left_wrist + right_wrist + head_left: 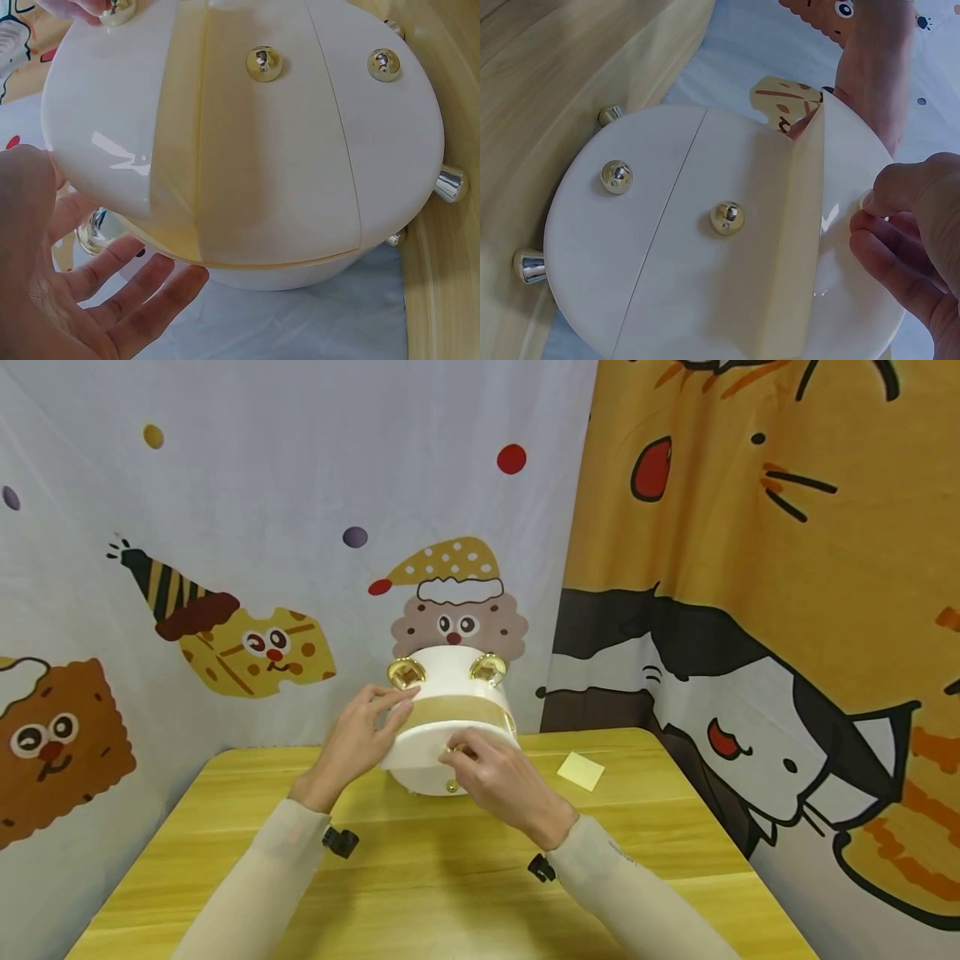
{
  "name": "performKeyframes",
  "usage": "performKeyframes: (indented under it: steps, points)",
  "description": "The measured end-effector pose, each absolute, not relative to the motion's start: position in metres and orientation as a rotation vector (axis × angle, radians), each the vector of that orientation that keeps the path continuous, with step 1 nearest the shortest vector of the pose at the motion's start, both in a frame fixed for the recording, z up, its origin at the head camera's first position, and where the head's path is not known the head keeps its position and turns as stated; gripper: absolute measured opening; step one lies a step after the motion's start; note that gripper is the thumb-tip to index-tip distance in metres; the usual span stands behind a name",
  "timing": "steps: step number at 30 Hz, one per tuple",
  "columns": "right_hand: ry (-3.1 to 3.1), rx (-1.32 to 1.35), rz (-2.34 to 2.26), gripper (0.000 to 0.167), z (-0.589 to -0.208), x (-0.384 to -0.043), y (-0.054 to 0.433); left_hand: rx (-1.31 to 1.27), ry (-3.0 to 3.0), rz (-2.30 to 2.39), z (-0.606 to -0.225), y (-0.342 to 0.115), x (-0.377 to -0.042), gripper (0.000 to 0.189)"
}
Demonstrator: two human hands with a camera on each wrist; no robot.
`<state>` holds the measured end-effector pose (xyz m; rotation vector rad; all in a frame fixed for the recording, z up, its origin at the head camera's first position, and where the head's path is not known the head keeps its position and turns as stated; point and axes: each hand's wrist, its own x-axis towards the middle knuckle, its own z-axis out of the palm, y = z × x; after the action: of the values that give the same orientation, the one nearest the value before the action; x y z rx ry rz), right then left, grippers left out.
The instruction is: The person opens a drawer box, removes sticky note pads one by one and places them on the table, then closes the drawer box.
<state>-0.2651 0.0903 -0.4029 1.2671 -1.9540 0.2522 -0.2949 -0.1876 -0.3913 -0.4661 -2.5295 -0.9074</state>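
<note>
A white rounded drawer box [450, 672] with two gold ear-shaped pieces [489, 668] stands on the table. Its upper front panel [416, 747] is drawn out from the body, showing a yellowish strip [791, 247] behind it. With thumb and fingers, my right hand [498, 777] pinches the gold knob [865, 201] of that panel. My left hand [356, 739] is at the box's left side, its spread, fairly straight fingers [154, 296] touching near the rim. Below, a middle gold knob [264, 64] and a lower one [384, 65] sit on the closed fronts.
A pale yellow sticky-note pad [581, 771] lies right of the box on the wood-grain table [405, 877]. Short metallic gold feet [531, 266] hold up the box. Behind hangs a cartoon-printed curtain [285, 460], with an orange one [720, 543] at the right.
</note>
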Motion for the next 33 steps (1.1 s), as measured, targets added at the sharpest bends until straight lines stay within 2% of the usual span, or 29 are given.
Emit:
performKeyframes:
  steps: [33]
  points:
    - [-1.993, 1.213, 0.278, 0.022, -0.404, -0.287, 0.081, -0.462, -2.532, -0.929, -0.394, -0.186, -0.293, 0.047]
